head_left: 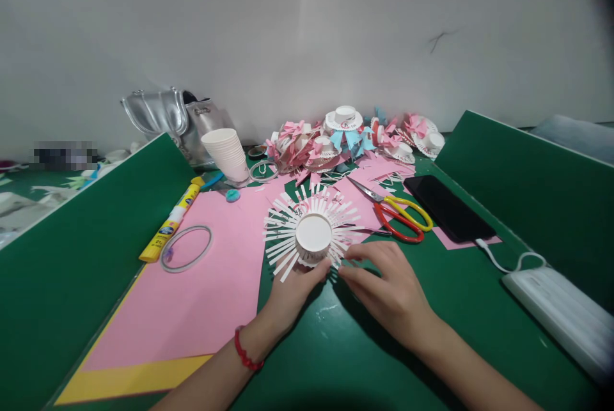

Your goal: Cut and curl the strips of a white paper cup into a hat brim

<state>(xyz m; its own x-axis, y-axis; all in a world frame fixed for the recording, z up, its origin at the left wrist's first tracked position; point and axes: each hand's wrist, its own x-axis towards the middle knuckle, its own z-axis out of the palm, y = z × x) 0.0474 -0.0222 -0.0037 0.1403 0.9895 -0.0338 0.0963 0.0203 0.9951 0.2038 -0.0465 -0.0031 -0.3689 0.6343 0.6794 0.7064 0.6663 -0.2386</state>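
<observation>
A white paper cup [314,232], its wall cut into many thin strips that fan out all round, is held base up above the green table. My left hand [293,293], with a red bracelet at the wrist, grips it from below, the thumb against the cup's near side. At the lower right of the fan, my right hand [386,283] has thumb and fingertips closed around the end of a strip. Scissors [400,213] with red and yellow handles lie beyond my right hand, blades partly apart, on pink paper scraps.
Pink sheets [192,309] over yellow paper lie left, bearing a tape ring [186,248] and a glue stick [171,222]. Stacked paper cups [225,152], a silver bag [163,117] and finished cup hats [344,120] stand behind. A phone [448,208] and power bank [561,309] lie right, between green partitions.
</observation>
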